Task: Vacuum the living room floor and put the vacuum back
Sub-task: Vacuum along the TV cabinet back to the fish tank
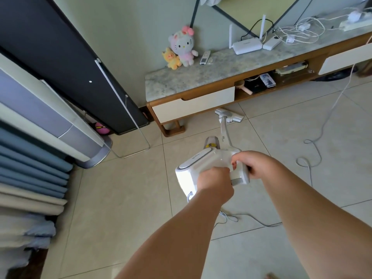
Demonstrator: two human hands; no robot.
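A white stick vacuum (pixel 203 160) stands in the middle of the view on the beige tiled floor (pixel 120 198). Its tube runs away from me to the floor head (pixel 229 115), which lies at the foot of the TV cabinet (pixel 193 103). My left hand (pixel 214 182) grips the vacuum's handle from below. My right hand (pixel 251 164) holds the front of the handle beside it, fingers curled round it. The vacuum's pale power cord (pixel 310 156) trails from under the body and loops across the tiles to the right.
The low wooden cabinet carries plush toys (pixel 182 47), a remote and a router (pixel 247 45). A black panel (pixel 66 57) leans at the left, with a standing air conditioner (pixel 60 125) and curtains (pixel 30 178) beside it. A pink ball (pixel 102 128) lies behind.
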